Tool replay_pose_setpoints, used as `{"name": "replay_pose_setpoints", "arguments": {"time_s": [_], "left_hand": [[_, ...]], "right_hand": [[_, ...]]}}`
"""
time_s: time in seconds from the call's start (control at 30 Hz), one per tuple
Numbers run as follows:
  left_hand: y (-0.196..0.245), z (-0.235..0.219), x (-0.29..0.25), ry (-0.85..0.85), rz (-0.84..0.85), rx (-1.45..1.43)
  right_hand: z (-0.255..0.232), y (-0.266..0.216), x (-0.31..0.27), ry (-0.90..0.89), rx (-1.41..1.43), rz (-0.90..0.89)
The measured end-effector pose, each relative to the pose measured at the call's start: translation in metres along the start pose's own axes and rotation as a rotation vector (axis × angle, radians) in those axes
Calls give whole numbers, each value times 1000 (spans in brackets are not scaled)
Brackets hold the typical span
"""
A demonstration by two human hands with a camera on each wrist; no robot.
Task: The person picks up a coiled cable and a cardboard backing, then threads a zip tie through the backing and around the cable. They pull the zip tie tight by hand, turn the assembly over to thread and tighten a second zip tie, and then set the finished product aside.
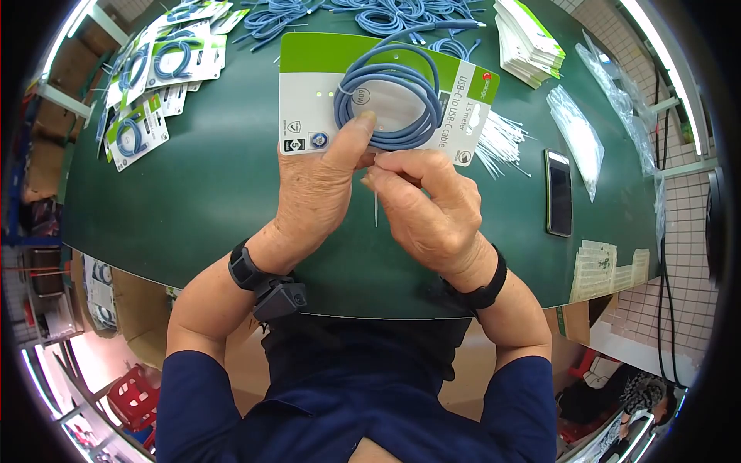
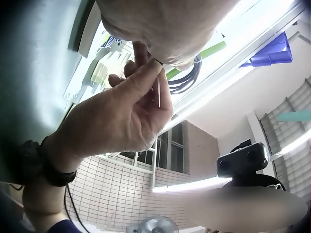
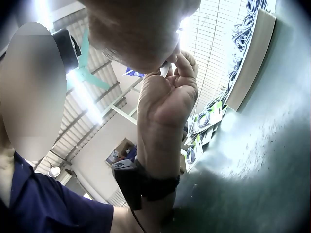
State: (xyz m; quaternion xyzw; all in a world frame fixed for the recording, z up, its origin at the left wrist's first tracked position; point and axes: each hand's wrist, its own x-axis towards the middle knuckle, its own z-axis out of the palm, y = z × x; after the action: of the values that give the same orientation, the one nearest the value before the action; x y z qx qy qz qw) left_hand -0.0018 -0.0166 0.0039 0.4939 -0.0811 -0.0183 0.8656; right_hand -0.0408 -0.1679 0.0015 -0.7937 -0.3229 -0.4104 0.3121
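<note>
In the head view, my left hand (image 1: 312,189) holds a green and white cable card (image 1: 309,96) upright over the table, thumb pressed on the blue USB cable coil (image 1: 428,116) lying against its front. My right hand (image 1: 432,204) is right at the card's lower edge, pinching a thin white cable tie (image 1: 376,212) between thumb and forefinger. The tie's tail hangs down below the fingertips. From the left wrist, the right hand (image 2: 116,116) and the tie (image 2: 159,94) show close under the left hand. The left fingers behind the card are hidden.
Carded cables (image 1: 181,60) lie piled at the back left of the green table (image 1: 224,170). Loose blue cables (image 1: 378,21) lie at the back. On the right are a stack of cards (image 1: 529,42), white cable ties (image 1: 502,139), a plastic bag (image 1: 577,143) and a phone (image 1: 558,193).
</note>
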Motion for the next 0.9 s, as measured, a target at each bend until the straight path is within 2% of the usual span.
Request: {"name": "replay_pose_setpoints", "arguments": {"time_s": [0.17,0.57,0.9], "left_hand": [[-3,-2,5,-36,-62,-111],[1,0,3,-23,-118,-95],[-3,1,3,-34,-85,-113]], "right_hand": [[-1,-2,0,-8,68,-33],[-1,-3,-2,-35,215,-20],[1,0,-2,-26,274,-38]]}}
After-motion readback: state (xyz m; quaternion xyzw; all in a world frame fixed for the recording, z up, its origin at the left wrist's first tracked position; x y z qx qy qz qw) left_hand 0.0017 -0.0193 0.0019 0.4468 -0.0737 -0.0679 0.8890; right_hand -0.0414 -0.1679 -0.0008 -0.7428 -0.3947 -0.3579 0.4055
